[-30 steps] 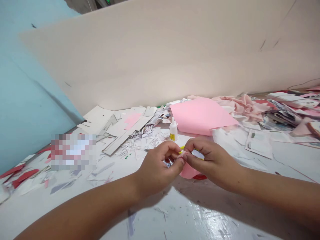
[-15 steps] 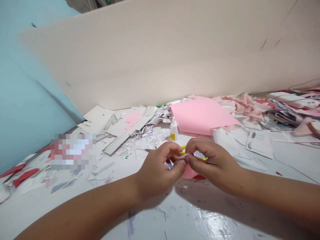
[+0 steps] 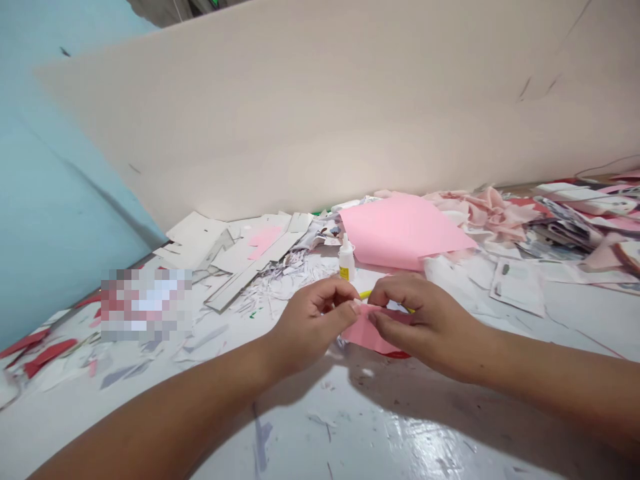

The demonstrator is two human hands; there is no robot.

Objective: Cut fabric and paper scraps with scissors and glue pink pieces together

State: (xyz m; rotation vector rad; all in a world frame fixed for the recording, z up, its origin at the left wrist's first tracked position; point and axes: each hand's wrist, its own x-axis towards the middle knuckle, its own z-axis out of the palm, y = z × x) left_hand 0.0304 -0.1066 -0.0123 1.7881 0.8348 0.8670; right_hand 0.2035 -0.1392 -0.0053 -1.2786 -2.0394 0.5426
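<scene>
Between both hands is a small piece of pink paper [image 3: 369, 331], held near its upper edge. My left hand [image 3: 314, 323] pinches its left corner between thumb and fingers. With thumb and fingertips closed on it, my right hand [image 3: 425, 325] grips the paper's right side. Behind the fingers shows part of a yellow handle-like piece [image 3: 367, 293], mostly hidden; I cannot tell what it belongs to. A bit of red [image 3: 399, 355] peeks out under the pink paper. Just beyond my hands stands a white glue bottle [image 3: 347, 259] with a yellow label, upright.
A large pink sheet [image 3: 405, 233] lies at the back. White card pieces [image 3: 260, 260] and paper shreds are to the left, with red scraps [image 3: 47, 357] farther out. Crumpled pink fabric-like scraps [image 3: 493, 210] pile up at right. A cream wall [image 3: 325, 120] rises behind the table.
My left fingers have shifted slightly left and more of the pink paper shows, spread out between the hands. Less of the yellow piece is visible.
</scene>
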